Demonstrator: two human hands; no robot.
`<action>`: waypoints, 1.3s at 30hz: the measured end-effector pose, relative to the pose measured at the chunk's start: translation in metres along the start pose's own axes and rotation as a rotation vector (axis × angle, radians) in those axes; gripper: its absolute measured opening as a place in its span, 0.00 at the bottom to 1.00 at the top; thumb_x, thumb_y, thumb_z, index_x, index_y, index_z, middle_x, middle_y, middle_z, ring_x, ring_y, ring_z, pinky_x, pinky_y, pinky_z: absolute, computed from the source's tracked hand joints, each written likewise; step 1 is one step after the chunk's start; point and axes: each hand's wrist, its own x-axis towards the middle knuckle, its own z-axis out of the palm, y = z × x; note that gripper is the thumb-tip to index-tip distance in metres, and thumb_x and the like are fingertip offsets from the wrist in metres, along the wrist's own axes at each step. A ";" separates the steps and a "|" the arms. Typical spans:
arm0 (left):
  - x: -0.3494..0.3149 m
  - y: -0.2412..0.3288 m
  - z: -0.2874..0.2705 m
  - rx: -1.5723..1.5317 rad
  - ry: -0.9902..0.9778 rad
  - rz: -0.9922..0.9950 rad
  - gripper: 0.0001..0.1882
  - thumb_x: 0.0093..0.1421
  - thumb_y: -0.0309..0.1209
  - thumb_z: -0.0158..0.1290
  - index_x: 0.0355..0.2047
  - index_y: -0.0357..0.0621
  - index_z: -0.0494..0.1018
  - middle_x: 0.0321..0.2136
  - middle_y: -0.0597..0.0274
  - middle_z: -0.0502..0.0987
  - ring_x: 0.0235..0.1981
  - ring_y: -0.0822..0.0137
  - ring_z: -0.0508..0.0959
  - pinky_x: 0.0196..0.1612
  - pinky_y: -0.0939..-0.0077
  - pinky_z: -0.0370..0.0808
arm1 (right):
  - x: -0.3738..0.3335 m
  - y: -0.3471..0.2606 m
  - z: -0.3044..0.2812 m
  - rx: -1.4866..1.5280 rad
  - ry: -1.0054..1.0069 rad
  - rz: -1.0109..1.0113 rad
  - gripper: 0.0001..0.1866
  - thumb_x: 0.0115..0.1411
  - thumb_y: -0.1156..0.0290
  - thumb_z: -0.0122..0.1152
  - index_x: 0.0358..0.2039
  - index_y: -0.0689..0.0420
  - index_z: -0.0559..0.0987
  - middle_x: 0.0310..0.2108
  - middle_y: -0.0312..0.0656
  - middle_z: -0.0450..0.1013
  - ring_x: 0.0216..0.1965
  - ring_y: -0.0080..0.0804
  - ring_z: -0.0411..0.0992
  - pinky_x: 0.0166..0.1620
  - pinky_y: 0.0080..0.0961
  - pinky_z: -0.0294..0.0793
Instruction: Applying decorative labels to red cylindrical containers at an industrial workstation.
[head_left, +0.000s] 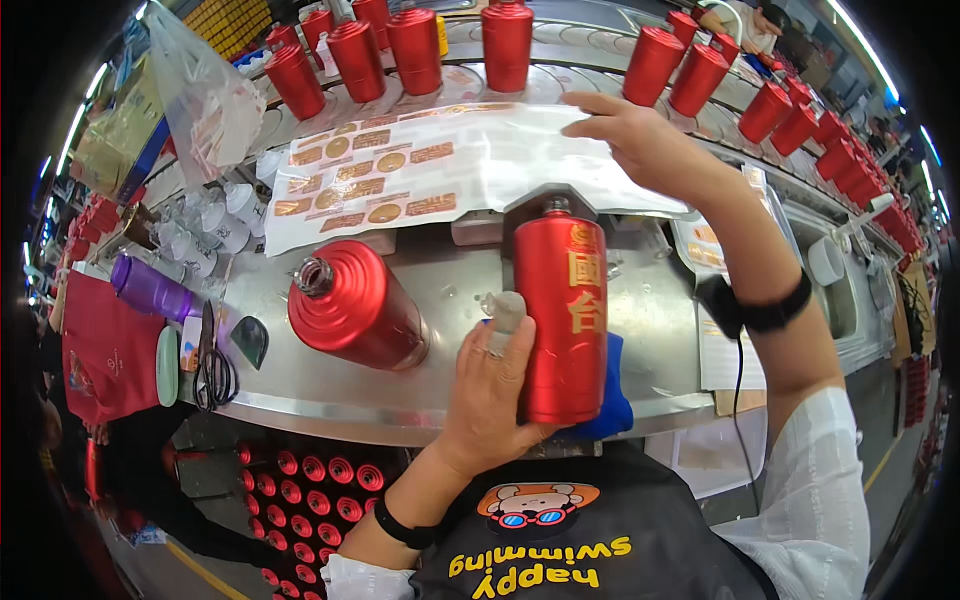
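My left hand (488, 390) is at the lower left side of a red bottle (560, 330) with gold characters. Its bent fingers hold a pale greyish wad (505, 312) whose kind I cannot make out, and the thumb touches the bottle's base. That bottle lies with its neck away from me, against a dark angular holder (550, 192). My right hand (645, 145) reaches over the right end of a white sheet (480, 175) of gold and copper-coloured stickers, fingers stretched and apart. A second red bottle (355, 310), with an uncapped glass neck, stands left of my left hand.
Several red bottles (505, 50) line a conveyor (450, 85) behind the sheet. Scissors (212, 365), a purple cup (150, 285) and clear stoppers (225, 220) are on the left of the metal table (450, 290). A blue cloth (612, 395) lies beside the bottle; a sink (835, 290) is right.
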 end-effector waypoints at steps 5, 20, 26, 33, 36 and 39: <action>-0.002 -0.007 0.001 -0.173 -0.070 0.014 0.50 0.46 0.45 0.64 0.65 0.39 0.52 0.55 0.41 0.64 0.54 0.40 0.64 0.61 0.45 0.56 | 0.106 0.037 0.044 -0.145 -0.540 0.062 0.29 0.51 0.90 0.43 0.52 0.55 0.76 0.60 0.48 0.63 0.60 0.45 0.62 0.60 0.35 0.65; -0.014 -0.030 -0.028 -0.313 -0.368 0.008 0.44 0.55 0.43 0.57 0.66 0.44 0.49 0.63 0.43 0.55 0.62 0.42 0.59 0.62 0.52 0.58 | 0.281 0.009 0.150 -0.345 -0.728 -0.032 0.21 0.57 0.62 0.56 0.51 0.50 0.77 0.47 0.47 0.75 0.48 0.45 0.73 0.49 0.39 0.72; -0.010 -0.034 -0.028 -0.411 -0.245 0.041 0.44 0.53 0.45 0.59 0.65 0.43 0.54 0.51 0.39 0.66 0.55 0.38 0.64 0.61 0.47 0.57 | 0.293 0.027 0.170 -0.203 -0.818 0.124 0.35 0.51 0.40 0.59 0.48 0.58 0.77 0.44 0.51 0.75 0.47 0.45 0.73 0.48 0.37 0.72; -0.009 -0.036 -0.030 -0.409 -0.233 0.053 0.42 0.54 0.45 0.58 0.64 0.43 0.54 0.60 0.40 0.58 0.57 0.40 0.62 0.61 0.48 0.57 | 0.282 0.025 0.170 -0.093 -0.499 0.069 0.29 0.50 0.43 0.61 0.31 0.62 0.78 0.32 0.50 0.76 0.35 0.43 0.74 0.38 0.37 0.71; -0.008 -0.036 -0.029 -0.423 -0.238 0.057 0.41 0.54 0.45 0.57 0.64 0.42 0.55 0.61 0.40 0.57 0.58 0.42 0.62 0.61 0.48 0.57 | 0.284 0.026 0.172 -0.110 -0.501 0.103 0.27 0.47 0.47 0.64 0.36 0.58 0.79 0.35 0.48 0.76 0.40 0.42 0.74 0.41 0.36 0.71; -0.007 -0.035 -0.028 -0.436 -0.242 0.051 0.41 0.54 0.45 0.57 0.63 0.41 0.55 0.61 0.40 0.58 0.58 0.43 0.62 0.61 0.49 0.57 | 0.288 0.032 0.173 -0.150 -0.529 0.173 0.26 0.45 0.50 0.67 0.41 0.54 0.80 0.38 0.46 0.77 0.44 0.42 0.74 0.45 0.37 0.72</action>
